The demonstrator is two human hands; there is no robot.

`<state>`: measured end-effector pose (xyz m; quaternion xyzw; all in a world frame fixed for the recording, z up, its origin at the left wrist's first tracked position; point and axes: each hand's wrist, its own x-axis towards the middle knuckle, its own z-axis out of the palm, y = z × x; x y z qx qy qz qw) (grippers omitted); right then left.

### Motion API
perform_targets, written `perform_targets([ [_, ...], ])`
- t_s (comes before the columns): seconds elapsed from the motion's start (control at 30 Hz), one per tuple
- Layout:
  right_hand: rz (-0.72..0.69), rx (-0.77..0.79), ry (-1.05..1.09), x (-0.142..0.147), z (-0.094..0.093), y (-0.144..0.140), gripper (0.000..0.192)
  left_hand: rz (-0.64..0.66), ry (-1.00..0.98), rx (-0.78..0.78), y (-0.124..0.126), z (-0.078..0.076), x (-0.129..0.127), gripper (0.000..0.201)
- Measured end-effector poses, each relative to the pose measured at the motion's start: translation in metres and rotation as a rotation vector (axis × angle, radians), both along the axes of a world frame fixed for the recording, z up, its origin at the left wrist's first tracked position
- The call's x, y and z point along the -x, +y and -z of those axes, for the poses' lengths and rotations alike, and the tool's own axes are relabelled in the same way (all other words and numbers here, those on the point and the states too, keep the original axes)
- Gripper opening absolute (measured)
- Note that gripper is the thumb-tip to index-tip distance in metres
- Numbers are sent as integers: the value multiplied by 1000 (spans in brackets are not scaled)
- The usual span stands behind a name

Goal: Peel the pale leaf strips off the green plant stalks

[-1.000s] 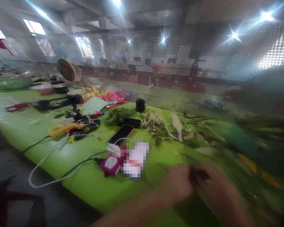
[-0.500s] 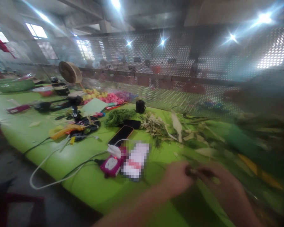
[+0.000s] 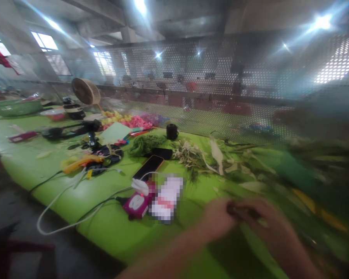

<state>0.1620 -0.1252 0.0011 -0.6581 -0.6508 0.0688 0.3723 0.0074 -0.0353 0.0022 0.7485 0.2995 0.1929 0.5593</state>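
My left hand (image 3: pixel 219 217) is closed above the green table, its fingers brought together at the right. Close against it, my right hand (image 3: pixel 261 219) pinches with thumb and forefinger. Between the two hands a small dark brownish piece is partly visible, too blurred to name. A long pale green strip, blurred, shows below the right hand. Dried pale leaves (image 3: pixel 217 155) and a bunch of pale dried plant bits (image 3: pixel 186 153) lie beyond the hands. Left of them is a phone with a lit, pixelated screen (image 3: pixel 167 199).
A pink tissue pack (image 3: pixel 137 204) with cables, a dark phone (image 3: pixel 149 166), a black cup (image 3: pixel 172 131) and green yarn-like strands (image 3: pixel 147 144) lie leftward. Farther off stand a fan (image 3: pixel 85 92) and a green basin (image 3: pixel 14 106). A perforated screen (image 3: pixel 186 85) runs along the back.
My right hand's fingers have shifted slightly towards my left hand, and more of the dark piece shows between them. The things on the table stay in place.
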Motion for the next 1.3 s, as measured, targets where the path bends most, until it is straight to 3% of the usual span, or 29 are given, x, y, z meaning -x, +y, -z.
perform_targets([
  [0.2, 74, -18, 36, -5, -5, -1, 16, -21, -107, 99, 3, 5, -1, 16],
  [0.43, -17, 87, 89, 6, -6, 3, 18, -8, -46, -32, -4, 4, -3, 6],
  [0.53, 41, 78, 121, 0, -9, 2, 20, 7, -14, -47, -4, 6, -4, 10],
  [0.7, 18, 90, 81, -7, -10, 2, 20, -21, 140, -243, -5, 7, -4, 15],
  [0.93, 5, 187, 64, 3, -12, 4, 15, -9, 235, -265, -8, 3, -1, 15],
  [1.1, 31, 178, 247, 4, -7, 4, 18, 3, 266, -364, -7, 4, -2, 10],
  [1.3, 82, 122, 497, 7, -9, 7, 20, 43, 161, -310, -7, 0, -2, 11],
])
